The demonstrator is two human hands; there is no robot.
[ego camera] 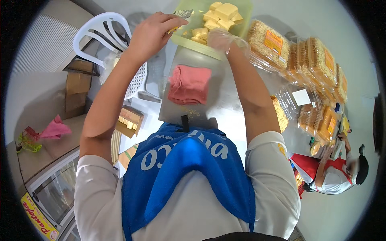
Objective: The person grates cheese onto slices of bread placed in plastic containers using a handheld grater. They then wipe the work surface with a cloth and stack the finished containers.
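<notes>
My left hand (155, 34) grips a metal-bladed scraper (184, 13) over the left side of a pale green plastic tub (196, 48); bits of yellow stick to the blade. A little yellow shows below my fingers, whether handle or food I cannot tell. Inside the tub lie several pale yellow blocks (226, 11), butter-like, some stacked. My right hand (221, 40), in a clear plastic glove, is over the tub's near rim beside the lowest blocks. Its fingertips are hidden. Closer to me, a folded pink cloth (190, 84) rests on the metal table (221, 81).
Clear plastic packs of crumb-topped cakes (268, 45) stand stacked along the right, with an open clear lid (297, 96) nearby. A white plastic chair (137, 79) is at the left, near a cardboard box (129, 122) of small yellow pieces. A person (334, 174) works at the far right.
</notes>
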